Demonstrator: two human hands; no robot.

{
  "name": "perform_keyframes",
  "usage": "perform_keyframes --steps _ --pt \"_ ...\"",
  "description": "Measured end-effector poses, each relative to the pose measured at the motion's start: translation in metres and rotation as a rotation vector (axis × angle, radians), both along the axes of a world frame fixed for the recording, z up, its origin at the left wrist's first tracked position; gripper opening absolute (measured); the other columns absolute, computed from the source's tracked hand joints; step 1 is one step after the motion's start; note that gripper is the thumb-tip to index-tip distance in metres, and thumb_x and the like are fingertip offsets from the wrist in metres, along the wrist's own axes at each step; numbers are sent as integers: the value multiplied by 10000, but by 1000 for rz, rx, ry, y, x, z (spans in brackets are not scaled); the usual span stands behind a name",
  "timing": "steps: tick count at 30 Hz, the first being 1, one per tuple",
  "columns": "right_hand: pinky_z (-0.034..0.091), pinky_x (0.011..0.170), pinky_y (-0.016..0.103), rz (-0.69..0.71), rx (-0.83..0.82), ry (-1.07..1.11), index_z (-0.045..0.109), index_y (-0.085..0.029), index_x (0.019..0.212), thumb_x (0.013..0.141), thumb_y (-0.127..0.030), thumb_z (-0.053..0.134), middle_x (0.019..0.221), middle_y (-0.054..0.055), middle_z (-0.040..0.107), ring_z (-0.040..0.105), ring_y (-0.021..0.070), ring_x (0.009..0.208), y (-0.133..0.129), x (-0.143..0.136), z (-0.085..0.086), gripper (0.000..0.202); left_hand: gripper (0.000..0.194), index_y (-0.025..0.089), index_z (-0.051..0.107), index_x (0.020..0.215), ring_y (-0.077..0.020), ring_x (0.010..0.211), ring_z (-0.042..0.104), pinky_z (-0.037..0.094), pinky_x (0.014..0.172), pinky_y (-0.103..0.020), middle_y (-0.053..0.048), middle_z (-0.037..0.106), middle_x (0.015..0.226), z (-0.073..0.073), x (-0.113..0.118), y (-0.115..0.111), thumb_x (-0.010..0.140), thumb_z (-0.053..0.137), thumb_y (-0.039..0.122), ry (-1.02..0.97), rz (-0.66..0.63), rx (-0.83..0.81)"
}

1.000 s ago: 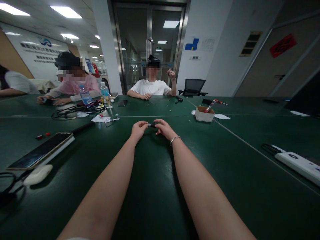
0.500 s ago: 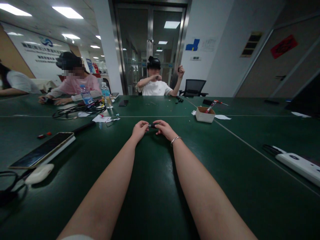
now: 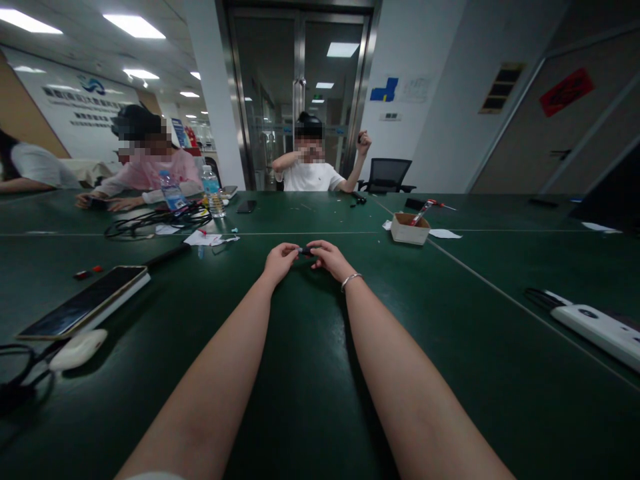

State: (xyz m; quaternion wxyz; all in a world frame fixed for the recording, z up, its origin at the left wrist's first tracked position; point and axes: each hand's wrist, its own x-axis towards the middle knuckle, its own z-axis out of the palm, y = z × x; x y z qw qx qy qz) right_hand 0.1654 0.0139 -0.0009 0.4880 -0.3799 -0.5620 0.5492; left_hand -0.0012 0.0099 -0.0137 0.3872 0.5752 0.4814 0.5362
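Note:
Both arms reach out over the green table (image 3: 310,347). Between my hands is a small dark object (image 3: 305,251) with a lighter, shiny left end, too small to identify. My left hand (image 3: 281,260) pinches that left end between thumb and fingers. On the other side, my right hand (image 3: 327,259), with a silver bracelet at the wrist, has its fingers closed on the dark right end. The fingertips are close together, just above or on the tabletop; which one cannot be told.
At left lie a phone (image 3: 85,301), a white oval case (image 3: 79,350) and black cables (image 3: 155,220) near two bottles. A small box (image 3: 410,230) holds a tool beyond my right hand. A power strip (image 3: 597,327) lies at right. People sit across the table.
My hands stay in nearly the same place, still on the small object. The person opposite has shifted the head and the raised hands slightly.

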Motion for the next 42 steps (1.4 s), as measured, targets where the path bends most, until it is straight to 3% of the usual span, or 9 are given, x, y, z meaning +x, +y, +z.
perform_keyframes --steps 10,16,22,26,36,42 --pt "520 451 183 -1 -7 9 621 -158 903 790 -115 552 617 -19 637 470 35 370 2 0 -1 139 219 170 624 914 -112 614 562 427 565 -224 -6 593 658 1 0 -2 737 598 297 25 -41 47" --pt "533 481 193 5 -28 39 614 -157 911 804 -116 545 608 -17 640 482 35 371 2 2 -2 134 256 174 627 970 -123 661 581 457 639 -253 -21 629 721 -2 -1 0 726 599 246 67 -57 61" --pt "527 471 190 9 -37 46 614 -152 913 803 -114 549 605 -10 644 482 37 371 4 2 -2 133 224 185 644 958 -153 785 606 476 676 -270 -64 664 929 -4 -3 2 751 593 255 127 -28 117" --pt "529 469 192 -2 -34 41 616 -151 907 801 -114 540 602 -11 641 475 37 371 3 1 -1 136 223 163 655 945 -166 801 620 482 707 -286 -78 684 887 -4 -3 3 759 593 269 118 -18 79" --pt "538 450 203 -32 30 15 631 -172 891 751 -119 573 679 -30 603 441 19 377 -3 -2 2 160 273 152 685 838 -161 706 616 467 657 -271 -75 696 784 -6 -2 7 749 589 391 161 102 34" --pt "555 472 231 -68 12 79 612 -191 897 744 -111 543 628 -61 531 439 23 381 -1 0 0 186 396 156 672 712 -130 571 567 436 544 -245 -60 666 696 -3 -5 8 769 510 513 138 224 -81"
